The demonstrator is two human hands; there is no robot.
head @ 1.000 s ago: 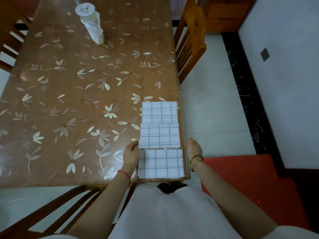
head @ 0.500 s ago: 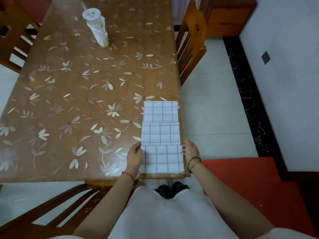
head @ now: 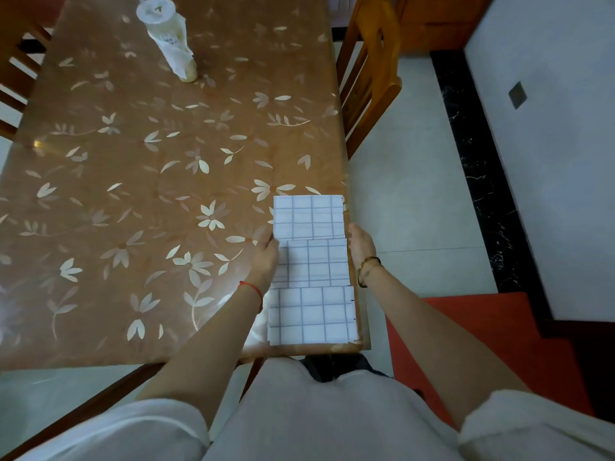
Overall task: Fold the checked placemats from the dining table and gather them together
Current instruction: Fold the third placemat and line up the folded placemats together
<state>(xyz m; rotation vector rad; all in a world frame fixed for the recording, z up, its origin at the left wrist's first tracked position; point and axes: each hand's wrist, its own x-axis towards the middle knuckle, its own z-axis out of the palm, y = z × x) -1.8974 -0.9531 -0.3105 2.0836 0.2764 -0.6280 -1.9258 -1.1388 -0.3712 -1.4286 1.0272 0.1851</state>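
Fingertips point(head: 272, 241) of the left hand point(head: 266, 261) lay at the far placemat point(head: 307, 216) while its palm covered the left border of the middle placemat point(head: 319, 264); the right hand point(head: 361, 244) sat against the opposite border. Whether either hand gripped could not be told. The near placemat point(head: 312, 316) lay nearest the table point(head: 133, 194) corner.

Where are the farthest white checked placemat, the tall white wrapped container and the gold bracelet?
Farthest white checked placemat point(head: 307, 217): head view, middle of its top face.
Tall white wrapped container point(head: 169, 41): head view, middle of its side.
Gold bracelet point(head: 369, 260): head view, band on the right wrist.
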